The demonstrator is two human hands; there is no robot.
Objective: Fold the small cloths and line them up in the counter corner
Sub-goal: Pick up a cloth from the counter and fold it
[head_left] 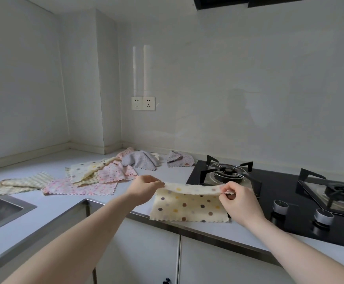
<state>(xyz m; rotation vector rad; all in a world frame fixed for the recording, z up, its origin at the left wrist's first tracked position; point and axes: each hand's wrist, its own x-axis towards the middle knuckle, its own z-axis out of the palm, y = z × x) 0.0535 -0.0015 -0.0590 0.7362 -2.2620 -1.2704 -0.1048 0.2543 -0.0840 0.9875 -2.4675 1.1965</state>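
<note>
I had the cream dotted cloth (pixel 187 208) at lower centre, near edge on the counter (pixel 64 203) lip, far edge lifted. Left hand (pixel 146 186) and right hand (pixel 235 198) each pinched a far corner, fingers curled tight. Risks: uneven pull would skew the fold; near edge could slide off the lip. Just right, the hob (pixel 269 191) could snag fabric. Further back, centre-left, the unfolded cloths (pixel 97 175) lay scattered; corner not lined up yet.
</note>
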